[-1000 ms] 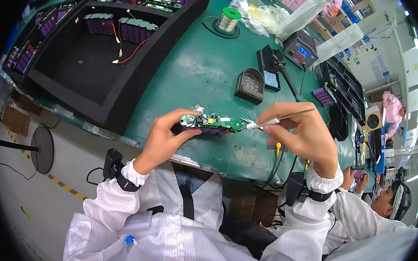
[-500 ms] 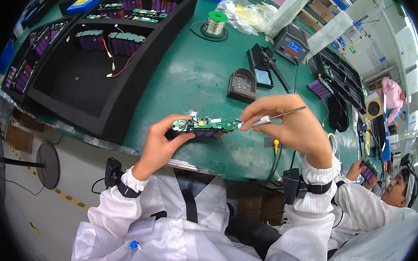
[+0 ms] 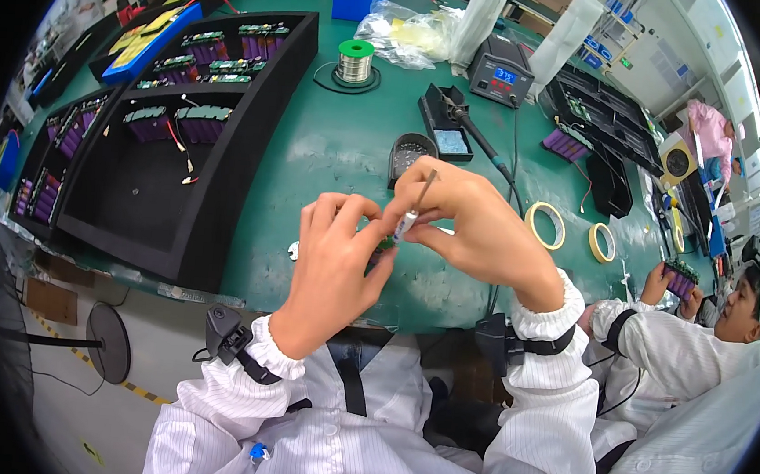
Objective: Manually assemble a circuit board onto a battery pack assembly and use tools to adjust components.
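Observation:
My left hand [image 3: 330, 256] is closed round a small battery pack [image 3: 386, 244] with a green circuit board. The fingers cover most of it, leaving a bit of green board showing. Close against it, my right hand [image 3: 469, 221] pinches a thin metal tool with a white sleeve [image 3: 408, 223], its bare metal end tilted up. What the lower tip touches is hidden. Just beyond the right hand stands a dark cup of tip cleaner [image 3: 400, 170]. A soldering iron [image 3: 479, 138] rests in its holder beside a pale blue sponge [image 3: 450, 142].
At left, a black foam tray [image 3: 240, 152] holds several purple battery packs with green boards. A solder spool [image 3: 354, 63] and soldering station [image 3: 502, 72] stand farther back. Two tape rolls [image 3: 545, 227] lie at right. A co-worker [image 3: 698, 347] at right holds another pack.
My left hand has turned over the pack, now hiding most of it. My right hand has moved left against it, and the tool has tipped more upright. The view has shifted slightly.

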Demonstrator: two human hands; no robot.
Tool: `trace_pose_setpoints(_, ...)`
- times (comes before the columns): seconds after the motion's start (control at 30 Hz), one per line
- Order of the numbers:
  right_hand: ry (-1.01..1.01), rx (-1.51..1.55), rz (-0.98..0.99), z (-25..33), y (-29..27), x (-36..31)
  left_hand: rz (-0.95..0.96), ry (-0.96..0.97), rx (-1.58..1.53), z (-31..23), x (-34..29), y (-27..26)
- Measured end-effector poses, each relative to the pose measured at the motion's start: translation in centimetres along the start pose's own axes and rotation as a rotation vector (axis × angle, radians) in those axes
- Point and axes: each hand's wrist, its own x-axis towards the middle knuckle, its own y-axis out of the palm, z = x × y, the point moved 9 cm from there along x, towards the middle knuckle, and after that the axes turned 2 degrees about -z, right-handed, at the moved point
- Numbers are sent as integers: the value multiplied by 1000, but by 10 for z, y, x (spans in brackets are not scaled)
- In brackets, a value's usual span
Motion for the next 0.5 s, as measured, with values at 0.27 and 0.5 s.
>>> trace_pose_setpoints(0.27, -25, 105, -47, -10, -4, -7, 199, 14, -253, 0, 24, 7)
trace_pose_setpoints(0.5, -93, 159, -232, -3, -11, -14, 178, -17, -207, 14, 33, 14)
